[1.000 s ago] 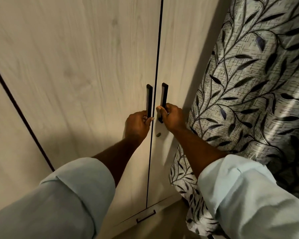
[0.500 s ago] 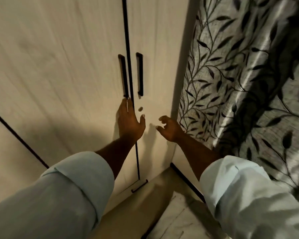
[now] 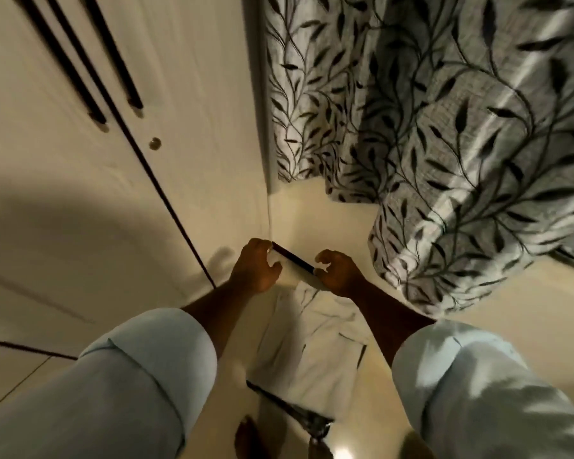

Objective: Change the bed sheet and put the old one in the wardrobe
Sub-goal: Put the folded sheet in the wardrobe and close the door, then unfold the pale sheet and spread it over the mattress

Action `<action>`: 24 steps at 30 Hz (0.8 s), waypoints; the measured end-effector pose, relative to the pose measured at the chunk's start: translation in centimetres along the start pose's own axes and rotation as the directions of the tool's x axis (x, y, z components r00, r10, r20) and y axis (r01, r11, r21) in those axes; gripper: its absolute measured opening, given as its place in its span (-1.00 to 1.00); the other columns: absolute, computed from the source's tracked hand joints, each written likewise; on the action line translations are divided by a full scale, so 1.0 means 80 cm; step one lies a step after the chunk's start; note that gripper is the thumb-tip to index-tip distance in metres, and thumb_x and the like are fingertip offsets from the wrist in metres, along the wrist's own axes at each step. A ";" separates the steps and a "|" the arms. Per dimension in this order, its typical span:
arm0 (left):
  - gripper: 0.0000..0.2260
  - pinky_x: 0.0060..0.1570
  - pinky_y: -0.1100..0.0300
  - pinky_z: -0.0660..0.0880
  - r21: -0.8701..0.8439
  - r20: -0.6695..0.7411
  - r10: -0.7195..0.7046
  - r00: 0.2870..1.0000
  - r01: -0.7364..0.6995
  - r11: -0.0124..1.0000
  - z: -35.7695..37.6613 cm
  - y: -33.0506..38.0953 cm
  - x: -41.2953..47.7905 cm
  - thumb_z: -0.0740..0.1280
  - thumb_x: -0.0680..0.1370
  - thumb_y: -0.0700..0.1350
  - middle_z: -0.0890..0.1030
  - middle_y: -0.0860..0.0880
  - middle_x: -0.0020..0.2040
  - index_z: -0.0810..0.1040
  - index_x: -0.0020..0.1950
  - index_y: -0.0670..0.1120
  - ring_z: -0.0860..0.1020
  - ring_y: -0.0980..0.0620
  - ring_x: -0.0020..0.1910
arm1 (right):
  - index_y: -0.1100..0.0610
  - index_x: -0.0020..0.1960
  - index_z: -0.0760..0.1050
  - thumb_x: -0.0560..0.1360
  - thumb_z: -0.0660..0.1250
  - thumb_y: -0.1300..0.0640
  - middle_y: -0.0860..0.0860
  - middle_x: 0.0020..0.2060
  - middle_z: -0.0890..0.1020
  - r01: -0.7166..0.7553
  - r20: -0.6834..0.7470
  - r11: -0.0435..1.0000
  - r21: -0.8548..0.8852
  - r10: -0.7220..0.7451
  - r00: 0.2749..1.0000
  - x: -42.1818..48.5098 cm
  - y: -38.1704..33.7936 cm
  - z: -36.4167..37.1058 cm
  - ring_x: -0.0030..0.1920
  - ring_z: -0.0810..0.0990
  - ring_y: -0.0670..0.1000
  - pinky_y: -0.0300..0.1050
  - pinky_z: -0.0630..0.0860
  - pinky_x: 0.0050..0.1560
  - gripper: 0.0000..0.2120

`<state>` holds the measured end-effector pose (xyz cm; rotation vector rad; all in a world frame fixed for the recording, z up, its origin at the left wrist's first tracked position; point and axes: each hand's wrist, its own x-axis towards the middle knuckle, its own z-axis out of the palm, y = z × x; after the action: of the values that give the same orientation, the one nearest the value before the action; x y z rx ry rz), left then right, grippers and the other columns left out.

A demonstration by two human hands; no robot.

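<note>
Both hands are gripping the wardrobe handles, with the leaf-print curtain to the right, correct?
No. In the head view the left hand and right hand are low near the floor, well below the wardrobe handles, touching neither. The leaf-print curtain is to the right.

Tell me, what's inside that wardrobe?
Nothing inside can be seen: both wardrobe doors are shut and cover whatever is stored there. Only their outside shows, with two dark handles and a small round lock.
</note>
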<state>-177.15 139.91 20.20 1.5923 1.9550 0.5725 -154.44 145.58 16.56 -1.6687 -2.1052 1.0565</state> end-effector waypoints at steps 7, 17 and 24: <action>-0.57 0.38 0.05 0.39 0.073 0.275 -0.063 0.959 0.045 0.996 0.118 -0.011 -0.018 0.47 0.52 -0.02 0.48 -0.12 0.34 0.52 0.34 -0.12 0.46 -0.12 0.35 | 0.21 0.08 0.65 0.43 0.55 0.16 0.13 0.03 0.69 -0.195 -0.052 0.980 0.042 0.197 0.979 -0.084 0.121 0.060 -0.02 0.67 0.18 0.13 0.59 0.11 -0.74; -0.64 0.26 0.15 0.45 0.150 0.510 -0.223 0.831 0.170 0.974 0.273 -0.086 -0.036 0.45 0.52 0.14 0.52 -0.08 0.31 0.56 0.21 -0.03 0.53 -0.06 0.26 | 0.15 0.39 0.49 0.54 0.42 0.01 0.16 0.34 0.54 -0.491 0.131 0.869 0.060 0.481 0.867 -0.130 0.236 0.162 0.37 0.49 0.20 0.01 0.43 0.39 -0.53; -0.19 0.42 -0.05 0.39 0.203 0.448 -0.426 0.786 0.375 0.905 0.335 -0.147 -0.028 0.50 0.48 0.10 0.33 -0.18 0.53 0.17 0.60 -0.10 0.37 -0.20 0.47 | 0.18 0.56 0.24 0.57 0.37 -0.02 0.17 0.42 0.46 -0.535 0.195 0.844 0.023 0.521 0.831 -0.119 0.275 0.226 0.46 0.38 0.22 0.07 0.32 0.49 -0.34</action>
<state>-168.14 134.83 -7.23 1.1638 1.8611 -0.1042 -146.11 131.64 -8.75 -2.2637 -1.6913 1.4726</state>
